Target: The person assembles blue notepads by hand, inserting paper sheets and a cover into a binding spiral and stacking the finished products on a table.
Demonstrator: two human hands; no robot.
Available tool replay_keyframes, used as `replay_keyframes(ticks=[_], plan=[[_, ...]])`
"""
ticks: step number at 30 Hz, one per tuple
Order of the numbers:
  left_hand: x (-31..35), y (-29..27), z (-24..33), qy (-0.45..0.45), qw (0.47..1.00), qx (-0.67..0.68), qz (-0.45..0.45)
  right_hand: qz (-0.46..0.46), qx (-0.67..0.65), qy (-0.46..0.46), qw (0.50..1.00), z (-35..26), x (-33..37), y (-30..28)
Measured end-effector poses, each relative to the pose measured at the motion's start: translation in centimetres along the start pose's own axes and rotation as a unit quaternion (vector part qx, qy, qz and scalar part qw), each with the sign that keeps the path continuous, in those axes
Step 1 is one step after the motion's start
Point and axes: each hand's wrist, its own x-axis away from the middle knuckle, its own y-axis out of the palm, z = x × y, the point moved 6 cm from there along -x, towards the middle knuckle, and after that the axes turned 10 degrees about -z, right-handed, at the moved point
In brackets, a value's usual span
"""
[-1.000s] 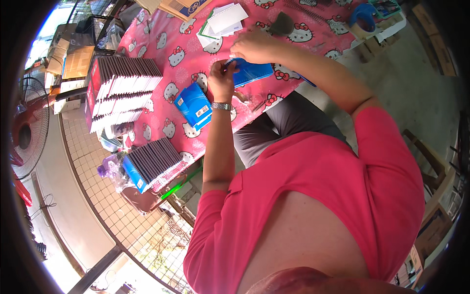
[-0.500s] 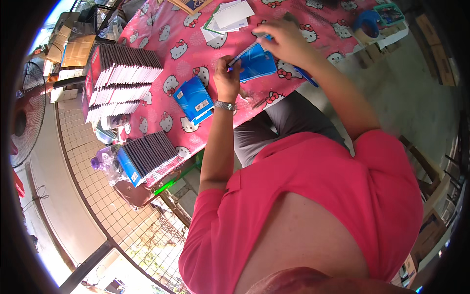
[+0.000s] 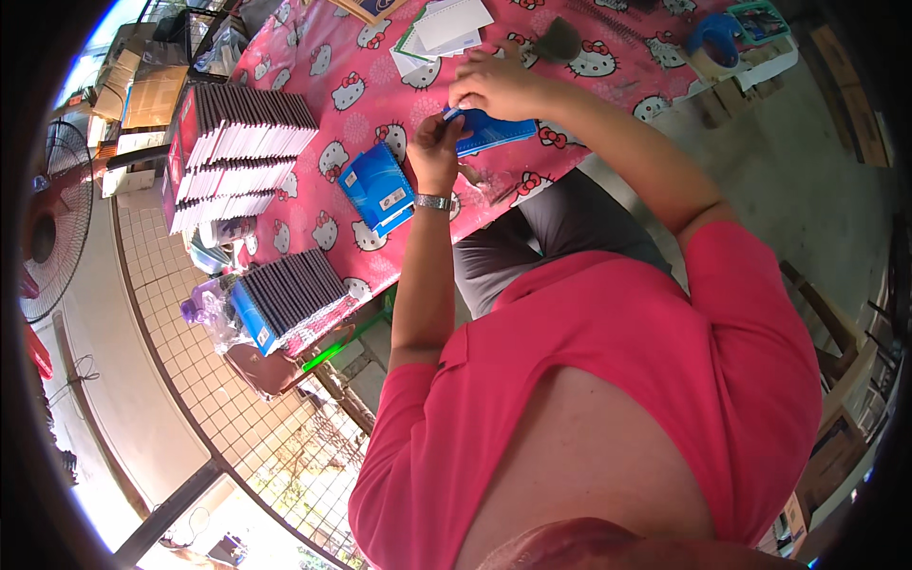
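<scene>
A blue spiral notebook lies on the pink table, partly covered by my hands. My left hand, wearing a metal watch, is closed on the notebook's left corner at the spiral end. My right hand reaches over the notebook's spiral edge, its fingers pinched together close to my left fingertips. What sits in that pinch is too small and hidden to make out. Beside my left wrist lie blue notebooks, overlapping.
Tall notebook stacks stand at the left, with a blue-covered row at the table's near left edge. Loose white sheets, a dark greenish piece and a blue tape dispenser lie farther off. A fan stands left.
My right hand has moved left along the notebook's spiral edge to meet my left fingertips, uncovering the dark greenish piece behind it. My left hand has shifted slightly left.
</scene>
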Motion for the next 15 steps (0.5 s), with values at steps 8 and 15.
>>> replay_keyframes(ticks=[8,15], plan=[[0.6,0.3,1.0,0.107,0.993,-0.032,0.044,-0.176,0.137,0.024,0.974,-2.5,-0.3,-2.3],[0.0,1.0,1.3,0.134,0.99,-0.034,0.013,0.234,0.023,0.053,0.971,1.3,5.2,-5.3]])
